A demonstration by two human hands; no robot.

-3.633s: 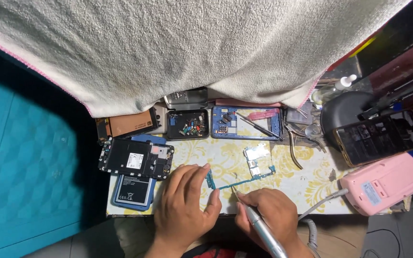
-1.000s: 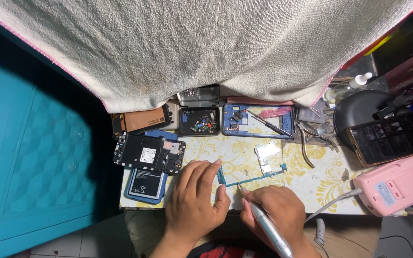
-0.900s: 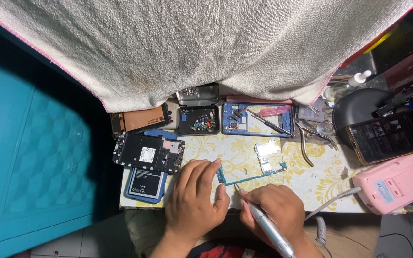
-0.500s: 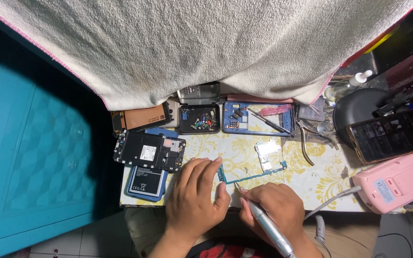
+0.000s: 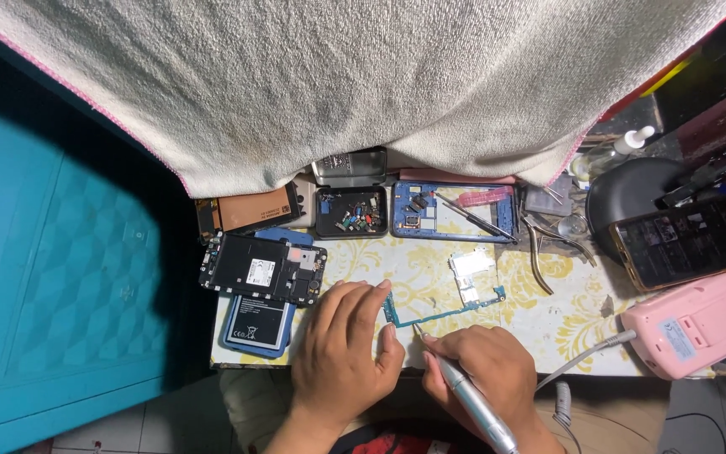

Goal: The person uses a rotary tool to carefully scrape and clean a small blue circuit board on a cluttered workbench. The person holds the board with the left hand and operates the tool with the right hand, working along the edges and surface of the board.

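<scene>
Your right hand (image 5: 485,370) gripped a pen tool (image 5: 464,395), its tip pointing to eleven o'clock at the circuit board (image 5: 443,307). Your left hand (image 5: 342,353) lay flat with open fingers, pinning the board's nine o'clock end.

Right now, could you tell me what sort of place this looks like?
Probably a small phone-repair bench. The left hand steadies a teal circuit board while the right hand holds a pen-like tool to it; an opened phone frame and a tray of small parts lie nearby.

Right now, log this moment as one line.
left hand: steadies circuit board | right hand: grips pen tool, tip at board | surface: patterned table
</scene>
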